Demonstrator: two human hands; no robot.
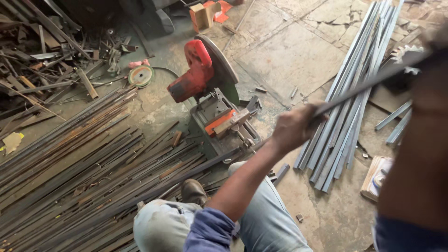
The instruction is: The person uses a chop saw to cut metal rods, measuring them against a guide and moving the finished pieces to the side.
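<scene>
Gripping a dark rod (368, 84), left hand (294, 127) closed.

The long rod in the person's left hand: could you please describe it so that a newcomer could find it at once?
Start at the red chop saw on the concrete floor. To its right, the left hand grips a long dark rod. Unlike the pale bars lying flat beneath, it is raised, slanting up to the right.

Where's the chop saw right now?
In the head view, the red chop saw sits on the floor at centre, between the dark rods on its left and the grey strips on its right.
</scene>
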